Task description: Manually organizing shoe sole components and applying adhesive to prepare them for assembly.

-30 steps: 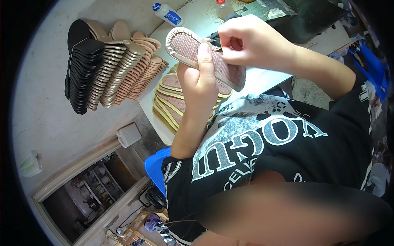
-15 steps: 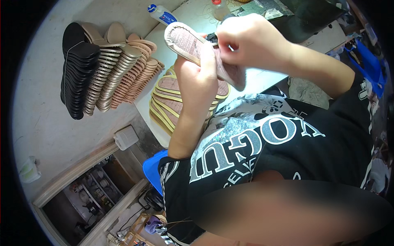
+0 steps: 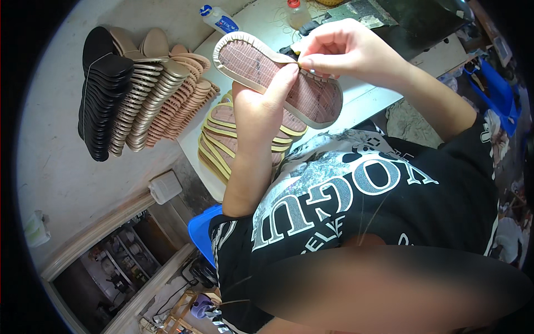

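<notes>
A shoe insole (image 3: 316, 99) with a pinkish-brown woven-looking face and a beige, pleated rim is held up over the table, tilted. My left hand (image 3: 258, 108) grips it round its narrow middle, thumb pressed on the face and the other fingers hidden behind. At the far edge of that waist, my right hand (image 3: 345, 54) pinches the rim with thumb and forefinger; a tiny yellowish spot shows at the fingertips, too small to name. Below the insole, partly behind my left forearm, lies a pile of yellow-rimmed insoles (image 3: 214, 147).
Bundled insoles in black (image 3: 103, 106), metallic beige and pink stand at the left by the wall. On the white table (image 3: 361, 103) are a white bottle with a blue cap (image 3: 219, 19), a red-capped bottle (image 3: 298, 14) and a dark sheet (image 3: 423, 25). A blue chair (image 3: 203, 231) stands at lower left.
The insole has turned, so more of its pinkish-brown face shows. My right hand has gone from a blurred, curled fist to a pinch at the rim. My left hand keeps its grip.
</notes>
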Demonstrator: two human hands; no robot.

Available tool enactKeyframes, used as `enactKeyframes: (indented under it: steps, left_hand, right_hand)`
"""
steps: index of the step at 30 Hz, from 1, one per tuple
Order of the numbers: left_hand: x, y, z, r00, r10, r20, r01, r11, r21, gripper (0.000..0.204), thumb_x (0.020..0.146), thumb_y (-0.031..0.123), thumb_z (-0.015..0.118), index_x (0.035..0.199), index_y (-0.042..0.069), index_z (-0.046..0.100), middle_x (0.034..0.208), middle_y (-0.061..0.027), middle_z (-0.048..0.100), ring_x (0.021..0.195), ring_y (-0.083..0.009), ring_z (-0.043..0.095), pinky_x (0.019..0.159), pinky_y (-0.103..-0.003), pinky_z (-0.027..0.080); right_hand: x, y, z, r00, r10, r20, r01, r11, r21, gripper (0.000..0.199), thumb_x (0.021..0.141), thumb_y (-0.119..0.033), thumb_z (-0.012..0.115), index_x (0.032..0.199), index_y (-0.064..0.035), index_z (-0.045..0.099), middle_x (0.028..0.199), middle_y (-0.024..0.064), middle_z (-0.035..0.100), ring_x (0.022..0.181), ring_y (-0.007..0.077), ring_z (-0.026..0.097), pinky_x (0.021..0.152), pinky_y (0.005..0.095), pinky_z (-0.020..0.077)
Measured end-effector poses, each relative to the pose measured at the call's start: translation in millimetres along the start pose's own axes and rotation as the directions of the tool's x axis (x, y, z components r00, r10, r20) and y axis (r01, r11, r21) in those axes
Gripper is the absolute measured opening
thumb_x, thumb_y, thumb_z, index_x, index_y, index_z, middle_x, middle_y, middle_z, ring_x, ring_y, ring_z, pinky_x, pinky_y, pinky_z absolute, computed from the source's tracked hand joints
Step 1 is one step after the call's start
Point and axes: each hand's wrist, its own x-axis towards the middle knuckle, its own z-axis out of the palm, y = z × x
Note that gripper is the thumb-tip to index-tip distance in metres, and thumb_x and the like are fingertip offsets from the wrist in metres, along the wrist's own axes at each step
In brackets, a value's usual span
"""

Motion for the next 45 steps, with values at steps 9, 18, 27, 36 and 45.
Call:
enactKeyframes:
  steps: [9, 18, 27, 36, 45]
  left_hand:
    - [-2.2, -5.4, 14.9, 0.979, 0.155, -0.130, -0.137, 0.980, 0.141, 0.012, 0.087, 0.006, 0.071, 0.095, -0.002, 0.067, 0.087, -0.0051, 0.069, 0.076, -0.0116, 0.064, 0.070, -0.026, 0.051]
    - [-8.0, -6.2, 12.9, 0.971, 0.212, -0.107, -0.178, 0.948, 0.265, 0.015, 0.087, 0.003, 0.071, 0.100, -0.002, 0.065, 0.094, -0.0053, 0.066, 0.084, -0.0117, 0.063, 0.076, -0.025, 0.050]
    - [-12.5, -16.0, 2.6, 0.965, 0.157, -0.210, -0.133, 0.983, 0.127, 0.014, 0.084, 0.001, 0.073, 0.095, -0.003, 0.065, 0.089, -0.0053, 0.068, 0.079, -0.0123, 0.065, 0.071, -0.026, 0.052]
    - [-18.5, -15.8, -10.0, 0.951, 0.122, -0.283, -0.111, 0.992, 0.055, 0.017, 0.086, -0.001, 0.070, 0.102, -0.003, 0.064, 0.097, -0.0077, 0.067, 0.086, -0.0135, 0.064, 0.080, -0.027, 0.051]
    - [-17.9, -20.3, -4.0, 0.943, 0.183, -0.279, -0.157, 0.981, 0.116, 0.011, 0.088, 0.002, 0.070, 0.096, -0.001, 0.065, 0.091, -0.0046, 0.066, 0.081, -0.0121, 0.063, 0.075, -0.026, 0.051]
  right_hand:
    - [-14.4, -13.2, 19.5, 0.845, -0.494, 0.203, 0.342, 0.208, -0.916, 0.008, 0.076, -0.013, 0.066, 0.076, -0.0048, 0.064, 0.079, 0.0094, 0.064, 0.076, 0.0245, 0.067, 0.069, 0.0345, 0.0546]
    - [-13.1, -18.3, 32.7, 0.906, -0.375, 0.198, 0.275, 0.164, -0.947, 0.010, 0.070, -0.009, 0.068, 0.077, -0.0032, 0.067, 0.075, 0.0096, 0.065, 0.074, 0.0233, 0.068, 0.067, 0.0327, 0.0555]
    - [-2.9, -11.7, 36.7, 0.891, -0.326, 0.316, 0.355, 0.066, -0.932, 0.011, 0.074, -0.011, 0.066, 0.081, -0.0070, 0.059, 0.078, 0.0056, 0.063, 0.073, 0.0212, 0.067, 0.065, 0.0310, 0.0546]
    - [11.7, -10.3, 14.5, 0.963, -0.270, -0.019, 0.232, 0.859, -0.457, 0.007, 0.079, -0.001, 0.071, 0.086, -0.0017, 0.068, 0.074, 0.0054, 0.065, 0.064, 0.0123, 0.063, 0.060, 0.0236, 0.0518]
    - [2.6, 3.1, 37.4, 0.816, -0.504, 0.284, 0.418, 0.174, -0.892, 0.016, 0.080, -0.016, 0.070, 0.090, -0.0035, 0.067, 0.081, 0.0067, 0.064, 0.072, 0.0235, 0.066, 0.064, 0.0330, 0.0538]
